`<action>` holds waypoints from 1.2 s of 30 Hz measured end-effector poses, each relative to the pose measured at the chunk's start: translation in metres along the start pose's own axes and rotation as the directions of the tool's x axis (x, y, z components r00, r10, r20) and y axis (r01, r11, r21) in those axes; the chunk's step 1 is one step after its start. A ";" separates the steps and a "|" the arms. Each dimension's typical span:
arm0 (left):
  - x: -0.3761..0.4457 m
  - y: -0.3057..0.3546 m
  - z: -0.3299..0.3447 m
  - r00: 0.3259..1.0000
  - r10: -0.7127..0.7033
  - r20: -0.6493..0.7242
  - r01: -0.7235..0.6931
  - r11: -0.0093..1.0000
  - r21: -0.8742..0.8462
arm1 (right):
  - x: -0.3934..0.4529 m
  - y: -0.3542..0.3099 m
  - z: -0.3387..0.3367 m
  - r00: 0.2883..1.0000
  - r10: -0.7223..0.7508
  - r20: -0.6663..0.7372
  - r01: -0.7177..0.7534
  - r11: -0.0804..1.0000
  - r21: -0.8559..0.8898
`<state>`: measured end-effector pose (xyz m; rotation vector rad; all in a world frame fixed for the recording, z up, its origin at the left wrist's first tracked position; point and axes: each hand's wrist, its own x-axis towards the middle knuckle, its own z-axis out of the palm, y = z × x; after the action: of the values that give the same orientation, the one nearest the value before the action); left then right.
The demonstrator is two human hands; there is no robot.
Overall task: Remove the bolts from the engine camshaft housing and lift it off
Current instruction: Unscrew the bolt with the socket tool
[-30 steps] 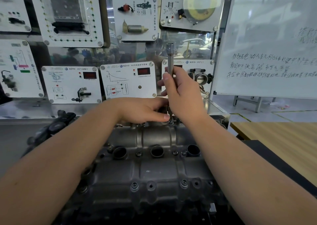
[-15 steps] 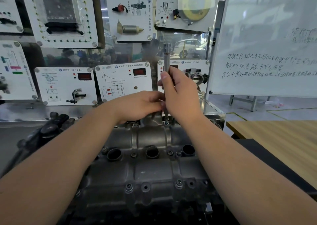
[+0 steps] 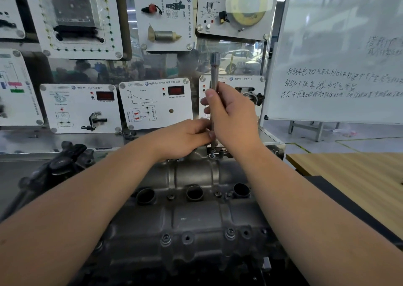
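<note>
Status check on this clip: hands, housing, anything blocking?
Right hand grips upright silver extension bar on far-edge bolt. Left hand pinches bar's lower end. Grey cast-metal camshaft housing seated, near-edge bolts in. No obstruction.

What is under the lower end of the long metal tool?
The tool stands upright, right hand gripping it; its tip meets a bolt at the camshaft housing's far edge. The left hand pinches its lower shaft, partly hiding that spot.

whiteboard (image 3: 340, 52) with handwriting at right, white sensor display panels (image 3: 156, 103) behind, wooden table (image 3: 357, 174) right
</note>
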<state>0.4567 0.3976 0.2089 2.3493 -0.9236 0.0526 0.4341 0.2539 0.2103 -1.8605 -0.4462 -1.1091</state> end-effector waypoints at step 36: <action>0.004 -0.002 0.000 0.998 0.059 -0.014 -0.059 0.998 -0.024 | -0.003 -0.003 0.002 0.999 0.026 0.036 -0.026 1.000 -0.006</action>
<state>0.4610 0.3967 0.2091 2.2966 -0.9819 0.0801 0.4312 0.2576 0.2092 -1.8881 -0.4389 -1.0619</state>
